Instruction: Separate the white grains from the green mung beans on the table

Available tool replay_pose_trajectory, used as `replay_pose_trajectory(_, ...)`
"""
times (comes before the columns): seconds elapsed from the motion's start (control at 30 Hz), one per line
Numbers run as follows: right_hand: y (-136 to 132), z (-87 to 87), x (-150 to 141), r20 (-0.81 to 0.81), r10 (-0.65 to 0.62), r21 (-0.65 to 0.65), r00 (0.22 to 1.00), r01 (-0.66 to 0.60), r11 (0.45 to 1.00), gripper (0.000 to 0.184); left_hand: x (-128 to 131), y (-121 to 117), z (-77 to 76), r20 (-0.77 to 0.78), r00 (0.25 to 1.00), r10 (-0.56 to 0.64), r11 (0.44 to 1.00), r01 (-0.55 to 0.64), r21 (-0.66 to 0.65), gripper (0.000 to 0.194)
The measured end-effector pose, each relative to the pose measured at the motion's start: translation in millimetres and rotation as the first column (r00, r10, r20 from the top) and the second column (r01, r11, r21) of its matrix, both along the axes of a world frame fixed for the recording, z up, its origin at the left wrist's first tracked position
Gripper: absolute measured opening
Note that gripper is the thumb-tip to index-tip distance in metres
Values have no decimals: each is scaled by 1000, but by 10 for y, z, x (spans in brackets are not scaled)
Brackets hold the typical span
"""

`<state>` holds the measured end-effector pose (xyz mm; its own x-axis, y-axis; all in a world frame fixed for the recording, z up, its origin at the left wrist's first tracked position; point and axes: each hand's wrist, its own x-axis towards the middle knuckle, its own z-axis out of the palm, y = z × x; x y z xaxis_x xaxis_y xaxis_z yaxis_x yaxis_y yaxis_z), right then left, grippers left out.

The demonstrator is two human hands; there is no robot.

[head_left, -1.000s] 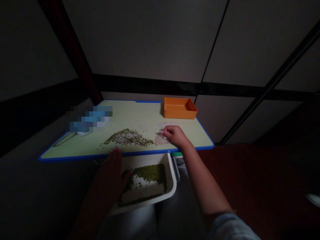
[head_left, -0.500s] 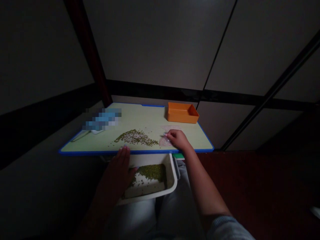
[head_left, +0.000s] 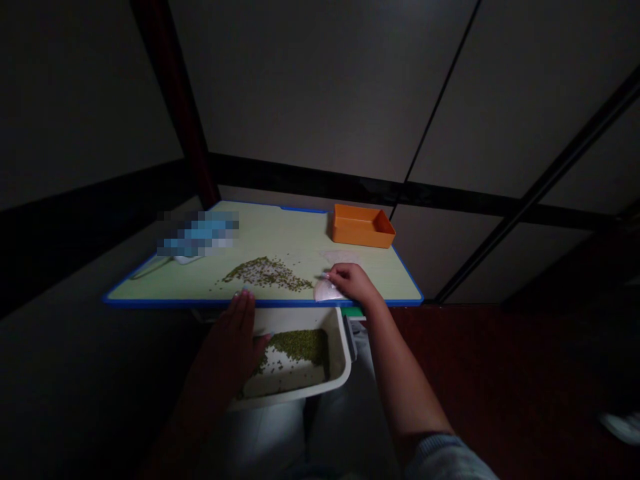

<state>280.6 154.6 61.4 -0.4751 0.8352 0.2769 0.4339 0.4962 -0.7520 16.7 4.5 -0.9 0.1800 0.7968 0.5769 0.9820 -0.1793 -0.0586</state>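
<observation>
My right hand (head_left: 350, 280) is closed in a pinch over a thin, pale, see-through plastic sheet (head_left: 327, 292); parts of the sheet show above and below the fingers. To its left, small green beans (head_left: 267, 272) lie scattered in a loose band on the pale tabletop (head_left: 280, 230). With fingers stretched out, my left hand (head_left: 237, 333) rests at the table's blue front edge, its thumb over a white bin (head_left: 345, 363). Inside that bin, below the edge, more green beans (head_left: 303, 345) are heaped toward the far side.
An orange open box (head_left: 363, 233) stands at the back right of the tabletop. At the left back lies a blurred-out blue object (head_left: 200, 233) with a cord. Dark panelled walls stand close behind. The bin sits above my legs.
The plastic sheet's lower part has shifted toward the front edge and looks whiter. My right hand stays over it, and my left hand keeps its place. The view has shifted slightly.
</observation>
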Motion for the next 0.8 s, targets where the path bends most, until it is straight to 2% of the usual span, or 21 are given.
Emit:
replay_pose_trajectory(0.2,-9,9,-6,-60,-102,-16,993,102,995,35,-1,-1,13,20,1000,-8,1000,9,-12,74)
replay_pose_trajectory(0.37,-9,48,-29,83,-315,96,945,307,947,33,-9,2,-4,39,999,-11,1000,12,-20,74)
replay_pose_trajectory(0.53,-43,108,-89,253,-442,247,861,385,889,31,-20,15,-36,36,999,-23,1000,23,2,74)
replay_pose_trajectory(0.63,-64,126,-129,295,-445,290,846,364,885,31,-18,8,-30,32,999,-21,1000,21,3,75)
replay_pose_trajectory(0.8,-58,103,-122,229,-331,263,915,270,926,30,-23,5,-25,41,999,-27,1000,28,-15,73)
